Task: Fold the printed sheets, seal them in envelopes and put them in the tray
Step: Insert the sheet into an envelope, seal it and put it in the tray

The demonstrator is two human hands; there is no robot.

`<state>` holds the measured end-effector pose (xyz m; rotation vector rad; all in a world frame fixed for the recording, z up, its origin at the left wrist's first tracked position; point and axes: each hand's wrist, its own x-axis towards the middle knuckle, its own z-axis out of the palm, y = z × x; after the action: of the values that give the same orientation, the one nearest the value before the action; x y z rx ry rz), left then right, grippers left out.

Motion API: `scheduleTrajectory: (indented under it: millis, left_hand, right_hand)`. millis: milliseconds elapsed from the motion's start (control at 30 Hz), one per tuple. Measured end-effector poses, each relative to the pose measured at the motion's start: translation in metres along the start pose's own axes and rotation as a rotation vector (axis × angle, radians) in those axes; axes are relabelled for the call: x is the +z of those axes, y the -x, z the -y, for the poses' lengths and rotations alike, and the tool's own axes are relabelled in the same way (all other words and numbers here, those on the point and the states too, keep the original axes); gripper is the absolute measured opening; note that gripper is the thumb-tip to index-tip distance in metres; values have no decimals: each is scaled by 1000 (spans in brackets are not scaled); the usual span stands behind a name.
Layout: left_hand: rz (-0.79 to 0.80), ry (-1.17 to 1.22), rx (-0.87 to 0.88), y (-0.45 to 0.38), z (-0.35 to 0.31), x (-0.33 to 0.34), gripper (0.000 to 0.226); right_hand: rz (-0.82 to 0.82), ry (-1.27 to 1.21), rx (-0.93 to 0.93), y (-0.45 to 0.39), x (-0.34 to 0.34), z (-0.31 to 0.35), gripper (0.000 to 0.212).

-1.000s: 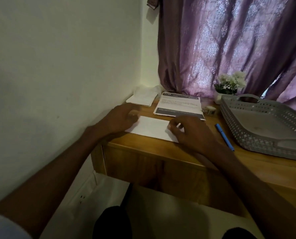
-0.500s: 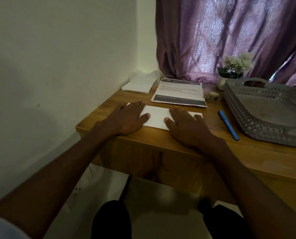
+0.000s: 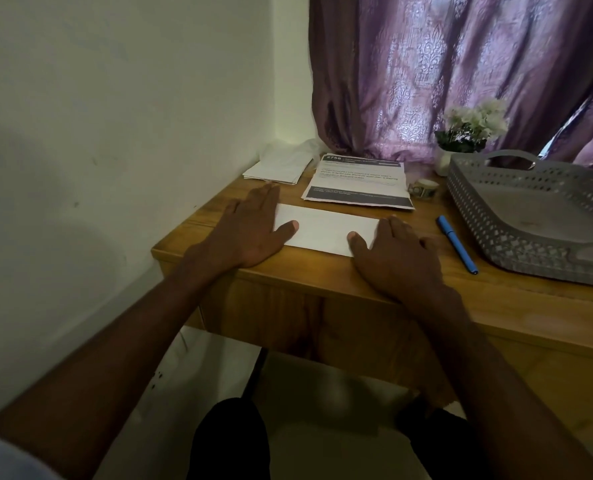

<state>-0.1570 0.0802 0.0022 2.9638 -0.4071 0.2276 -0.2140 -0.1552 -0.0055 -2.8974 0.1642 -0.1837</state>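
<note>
Hands: both lie flat, palms down, on the two ends of a folded white sheet [image 3: 326, 230] near the front edge of the wooden desk [image 3: 322, 271].
Left hand: left hand [image 3: 250, 230] is spread wide with fingers straight, covering the sheet's left end; its thumb points inward across the paper. It presses rather than grasps; nothing is closed in it.
Right hand: right hand [image 3: 395, 254] is likewise flat and open, resting on the sheet's right end with its thumb tip on the paper. It grips nothing.
Folded sheet: a long, narrow white strip lying flat, blank side up, bare between the two thumbs.
Printed sheets: a small stack of printed sheets [image 3: 357, 181] lies just behind the folded one, text facing up, with a dark band along its near edge.
Envelopes: a pile of white envelopes [image 3: 276, 168] sits in the back left corner against the wall.
Tray: grey perforated tray [image 3: 496, 216] with a handle stands on the right side of the desk, well apart from the hands; its floor looks bare.
Pen: blue pen [image 3: 456, 244] lies on the wood between the right hand and the tray.
Tape: a small roll of tape [image 3: 423, 188] rests beside the printed stack.
Backdrop: purple curtain [image 3: 461, 71] hangs behind, with a pot of white flowers [image 3: 471, 126] in front of it.
</note>
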Motion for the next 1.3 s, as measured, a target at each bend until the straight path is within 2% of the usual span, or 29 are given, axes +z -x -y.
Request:
scheduleTrajectory:
  millis: [100,200,267,333,367,467,733,900,1067,1200,1300]
  left_hand:
    - [37,-59,0,1,0,-1,72]
    - [24,-2,18,3,-2,-4,69]
    - [-136,92,-1,8,-4,-3,67]
    - [-343,95,-113,12,-2,1,64]
    - [-372,54,-194,12,0,2,64]
    - [-273,-5,-335,12,4,6,73]
    - [-238,156,-284,12,6,0,73]
    - [-329,580,-211,20,11,-9,50]
    - [-375,944,-120,26,20,-13,46]
    - [-390,1289,-92,34,19,-19,44]
    - [-404,1436,-116,36,21,-24,41]
  right_hand:
    - [-47,-10,-26,0,0,0,77]
    - [-36,-7,-67,2,-3,2,71]
    - [-37,0,-85,2,-4,1,69]
    - [-44,-8,-84,2,-4,1,68]
    - [-46,-12,-79,2,-4,1,67]
    - [-61,-15,-70,4,-3,1,66]
    - [-55,-38,-61,5,-6,3,67]
    - [-57,-49,-73,6,-7,2,65]
    - [-87,-70,-117,5,-6,2,63]
    - [-207,-154,-214,11,-11,4,57]
    - [-294,-278,-294,3,-17,0,55]
